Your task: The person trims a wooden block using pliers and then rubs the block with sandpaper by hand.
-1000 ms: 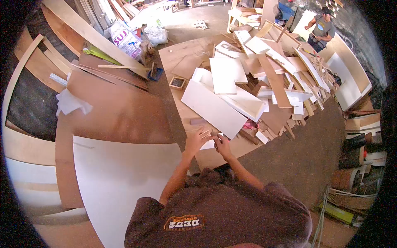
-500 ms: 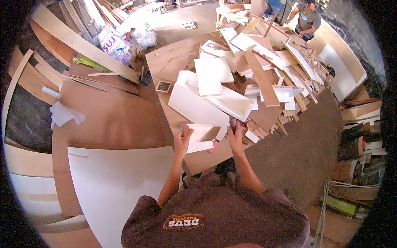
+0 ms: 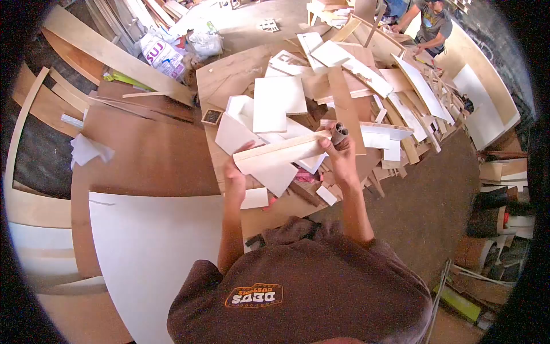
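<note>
A white wooden piece with a bare wood edge is held up in front of me, tilted up to the right. My left hand grips its left end. At the other end, my right hand has its thumb against the piece and also holds a small grey-brown roll, hollow at the top; its material I cannot make out. Below and behind the piece lie white panels, among them a square white board and a small white block on the worktable.
Wooden offcuts are heaped across the table's right side. A small box of dark bits stands at its left edge. A large white sheet lies to my left. Another person stands at the far right, hands over the pile.
The wooden piece has been raised off the table and turned, with its long edge now facing me. My right hand has moved up with the roll and now touches the piece's right end.
</note>
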`<state>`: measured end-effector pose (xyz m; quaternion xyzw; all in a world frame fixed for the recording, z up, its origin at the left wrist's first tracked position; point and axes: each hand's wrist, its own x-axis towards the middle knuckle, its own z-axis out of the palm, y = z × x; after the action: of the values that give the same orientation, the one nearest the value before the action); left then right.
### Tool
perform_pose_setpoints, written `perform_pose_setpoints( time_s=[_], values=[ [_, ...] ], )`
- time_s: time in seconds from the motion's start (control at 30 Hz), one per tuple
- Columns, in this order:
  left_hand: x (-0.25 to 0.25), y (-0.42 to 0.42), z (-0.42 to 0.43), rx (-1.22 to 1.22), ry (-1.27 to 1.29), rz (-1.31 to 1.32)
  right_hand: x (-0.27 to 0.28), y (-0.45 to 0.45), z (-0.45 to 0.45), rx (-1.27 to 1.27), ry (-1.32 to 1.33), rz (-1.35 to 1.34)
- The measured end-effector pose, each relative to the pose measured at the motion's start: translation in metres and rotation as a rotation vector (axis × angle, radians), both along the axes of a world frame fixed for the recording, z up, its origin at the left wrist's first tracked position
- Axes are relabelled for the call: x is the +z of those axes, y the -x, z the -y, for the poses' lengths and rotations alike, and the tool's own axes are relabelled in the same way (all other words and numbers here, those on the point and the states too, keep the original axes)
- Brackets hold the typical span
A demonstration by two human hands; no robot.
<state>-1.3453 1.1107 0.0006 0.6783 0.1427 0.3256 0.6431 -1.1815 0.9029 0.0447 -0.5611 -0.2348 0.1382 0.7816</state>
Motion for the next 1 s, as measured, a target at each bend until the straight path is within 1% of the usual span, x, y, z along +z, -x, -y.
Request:
perform_pose_setpoints(
  time_s=[0.07, 0.1, 0.17, 0.2, 0.23, 0.27, 0.3, 0.33, 0.37, 0.43, 0.47, 0.5, 0.57, 0.6, 0.7, 0.73, 0.77, 0.8, 0.83, 0.9, 0.93, 0.97, 1.0],
  values=[
    [0.032, -0.009, 0.010, -0.173, 0.087, 0.136, 0.007, -0.014, 0.010, 0.003, -0.070, 0.094],
    [0.039, -0.013, 0.015, -0.164, 0.089, 0.138, 0.008, -0.023, 0.016, 0.011, -0.068, 0.095],
    [0.053, -0.020, 0.022, -0.147, -0.063, 0.107, 0.010, -0.045, 0.026, 0.142, 0.028, 0.299],
    [0.060, -0.020, 0.023, -0.208, -0.141, 0.027, 0.010, -0.052, 0.028, 0.169, 0.041, 0.369],
    [0.065, -0.023, 0.026, -0.200, -0.141, 0.028, 0.011, -0.058, 0.028, 0.176, 0.040, 0.371],
    [0.069, -0.026, 0.028, -0.268, -0.277, -0.005, 0.013, -0.062, 0.029, 0.250, 0.098, 0.430],
    [0.069, -0.033, 0.031, -0.378, -0.291, -0.021, 0.016, -0.064, 0.030, 0.325, 0.157, 0.487],
    [0.069, -0.040, 0.034, -0.488, -0.303, -0.039, 0.022, -0.065, 0.030, 0.388, 0.145, 0.508],
    [0.069, -0.045, 0.041, -0.479, -0.296, -0.043, 0.026, -0.064, 0.028, 0.398, 0.148, 0.505],
    [0.068, -0.056, 0.053, -0.596, -0.354, -0.193, 0.033, -0.064, 0.025, 0.486, 0.136, 0.504],
    [0.059, -0.063, 0.057, -0.654, -0.391, -0.203, 0.035, -0.067, 0.023, 0.488, 0.134, 0.509],
    [0.060, -0.067, 0.061, -0.650, -0.394, -0.200, 0.037, -0.069, 0.022, 0.500, 0.106, 0.482],
    [0.058, -0.071, 0.068, -0.823, -0.034, -0.159, 0.040, -0.071, 0.020, 0.512, 0.080, 0.451],
    [0.058, -0.072, 0.072, -0.824, -0.033, -0.160, 0.043, -0.072, 0.020, 0.499, 0.085, 0.447],
    [0.060, -0.070, 0.084, -0.768, 0.347, -0.120, 0.038, -0.073, 0.015, 0.456, 0.092, 0.481],
    [0.062, -0.070, 0.088, -0.758, 0.346, -0.113, 0.039, -0.067, 0.010, 0.316, 0.087, 0.424],
    [0.064, -0.068, 0.094, -0.665, 0.336, -0.083, 0.040, -0.061, 0.005, 0.179, 0.081, 0.367],
    [0.064, -0.068, 0.097, -0.571, 0.328, -0.055, 0.049, -0.054, 0.006, 0.134, 0.141, 0.429],
    [0.063, -0.068, 0.098, -0.559, 0.328, -0.053, 0.050, -0.049, 0.004, 0.146, 0.139, 0.430],
    [0.059, -0.067, 0.096, -0.478, 0.393, -0.054, 0.049, -0.039, -0.001, -0.029, 0.200, 0.569],
    [0.059, -0.065, 0.095, -0.471, 0.395, -0.057, 0.031, -0.036, -0.011, -0.040, 0.103, 0.446],
    [0.059, -0.063, 0.093, -0.457, 0.472, -0.092, 0.026, -0.035, -0.013, -0.033, 0.104, 0.443],
    [0.059, -0.061, 0.092, -0.442, 0.549, -0.124, 0.026, -0.033, -0.014, -0.001, 0.174, 0.515]
  ],
)
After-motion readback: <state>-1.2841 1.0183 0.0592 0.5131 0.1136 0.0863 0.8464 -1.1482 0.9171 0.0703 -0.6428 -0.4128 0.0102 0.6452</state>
